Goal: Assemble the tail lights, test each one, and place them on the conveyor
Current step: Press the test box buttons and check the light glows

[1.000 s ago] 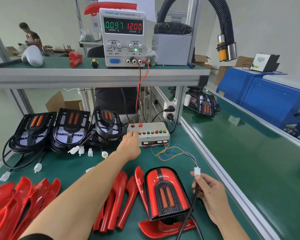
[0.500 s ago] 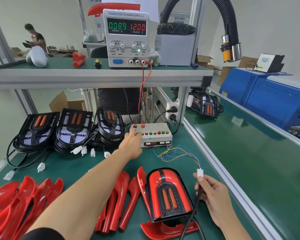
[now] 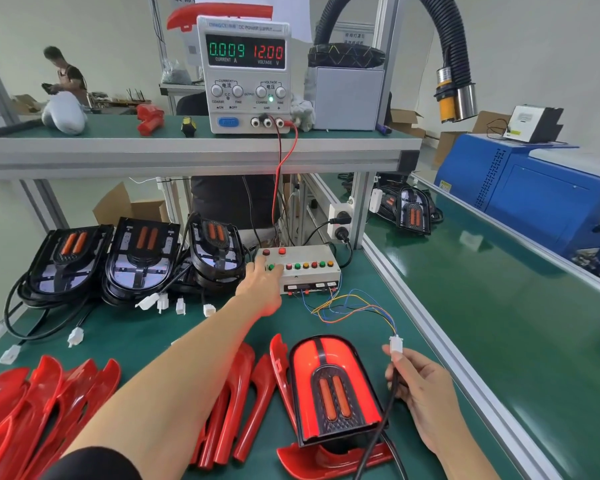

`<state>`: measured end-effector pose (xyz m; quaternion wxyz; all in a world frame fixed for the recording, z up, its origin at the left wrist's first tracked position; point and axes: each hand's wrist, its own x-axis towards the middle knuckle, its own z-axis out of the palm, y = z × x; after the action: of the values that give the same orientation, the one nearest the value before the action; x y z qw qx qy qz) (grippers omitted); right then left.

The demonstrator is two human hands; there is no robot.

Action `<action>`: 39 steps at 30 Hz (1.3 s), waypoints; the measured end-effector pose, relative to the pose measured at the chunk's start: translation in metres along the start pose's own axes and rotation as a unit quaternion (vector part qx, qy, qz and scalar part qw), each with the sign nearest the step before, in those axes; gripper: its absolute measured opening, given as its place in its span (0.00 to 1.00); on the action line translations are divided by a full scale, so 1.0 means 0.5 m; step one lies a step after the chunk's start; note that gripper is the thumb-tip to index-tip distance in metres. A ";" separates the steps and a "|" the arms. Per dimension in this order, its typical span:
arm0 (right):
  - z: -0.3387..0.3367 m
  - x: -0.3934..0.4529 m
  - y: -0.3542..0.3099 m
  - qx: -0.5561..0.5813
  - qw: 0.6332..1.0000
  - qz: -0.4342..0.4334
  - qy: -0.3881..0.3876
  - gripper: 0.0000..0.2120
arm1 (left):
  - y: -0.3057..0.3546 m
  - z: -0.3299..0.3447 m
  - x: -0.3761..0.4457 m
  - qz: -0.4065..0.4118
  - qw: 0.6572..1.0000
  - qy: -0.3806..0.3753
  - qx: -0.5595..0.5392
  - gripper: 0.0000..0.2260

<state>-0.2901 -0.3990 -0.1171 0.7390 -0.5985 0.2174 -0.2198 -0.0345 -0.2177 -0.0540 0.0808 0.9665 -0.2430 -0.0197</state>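
An assembled red tail light (image 3: pixel 335 388) stands propped on a red cover at the front of the bench, its red face glowing. My right hand (image 3: pixel 421 393) pinches its black cable just below the white connector (image 3: pixel 396 344), which is plugged into the coloured wires from the test box (image 3: pixel 300 268). My left hand (image 3: pixel 262 284) reaches across to the box, fingers on the buttons at its left end. The power supply (image 3: pixel 245 74) on the shelf reads 0.009 A and 12.00 V.
Three black tail light bases (image 3: pixel 137 258) with loose cables stand at the back left. Red covers (image 3: pixel 45 407) lie in piles along the front. The green conveyor (image 3: pixel 499 306) runs along the right, carrying a tail light (image 3: pixel 413 213). A person stands far back left.
The tail light's red face has lit up brightly. The current reading fell from 0.097 to 0.009 A. My left hand stays at the box's buttons; the right still holds the cable.
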 end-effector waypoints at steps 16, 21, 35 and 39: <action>-0.002 0.002 -0.001 0.001 1.000 0.008 0.006 0.09 | -0.001 -0.002 0.010 -0.004 1.000 -0.010 0.003 0.31; -0.001 0.003 0.000 0.001 1.000 0.006 0.001 0.09 | 0.003 -0.010 0.011 -0.007 1.000 -0.022 0.020 0.30; -0.002 0.002 0.000 0.004 1.000 0.010 0.005 0.09 | 0.077 0.006 0.047 0.081 0.989 -0.022 0.119 0.35; -0.001 0.003 -0.002 0.001 1.000 0.007 0.008 0.08 | 0.092 0.011 0.061 0.082 0.987 -0.037 0.131 0.36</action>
<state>-0.2893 -0.4006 -0.1165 0.7398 -0.5941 0.2272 -0.2193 -0.0297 -0.2730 -0.0519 -0.0543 0.9441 -0.3248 -0.0170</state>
